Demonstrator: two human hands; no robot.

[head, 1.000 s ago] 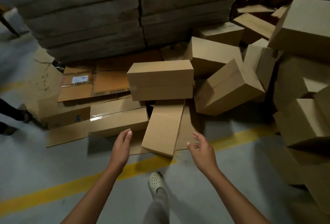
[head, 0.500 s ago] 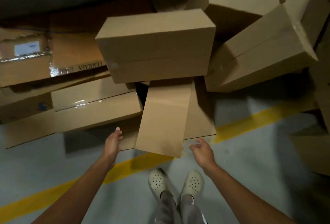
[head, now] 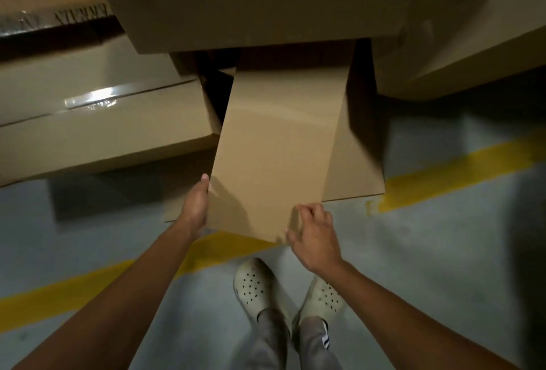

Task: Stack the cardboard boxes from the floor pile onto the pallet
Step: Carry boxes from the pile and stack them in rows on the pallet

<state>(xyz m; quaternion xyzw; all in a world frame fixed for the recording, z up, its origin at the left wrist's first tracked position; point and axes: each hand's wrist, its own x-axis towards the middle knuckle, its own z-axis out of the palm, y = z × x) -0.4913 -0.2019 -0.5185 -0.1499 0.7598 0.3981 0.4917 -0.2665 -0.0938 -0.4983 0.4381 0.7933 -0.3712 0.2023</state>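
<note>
A plain brown cardboard box [head: 274,145] leans out of the floor pile toward me, its far end tucked under a bigger box [head: 260,0]. My left hand [head: 196,207] presses flat against its near left edge. My right hand [head: 314,233] curls around its near right corner. Both hands touch the leaning box. The pallet is out of view.
A taped box [head: 97,130] lies to the left, another large box [head: 472,39] to the right. Flattened cardboard [head: 357,169] lies under the pile. A yellow floor line [head: 443,174] runs across grey concrete. My two feet in white clogs [head: 254,284] stand just behind it.
I have bent lower and closer to the pile. Both hands moved forward from open air onto the leaning box's near end, left on its edge, right on its corner.
</note>
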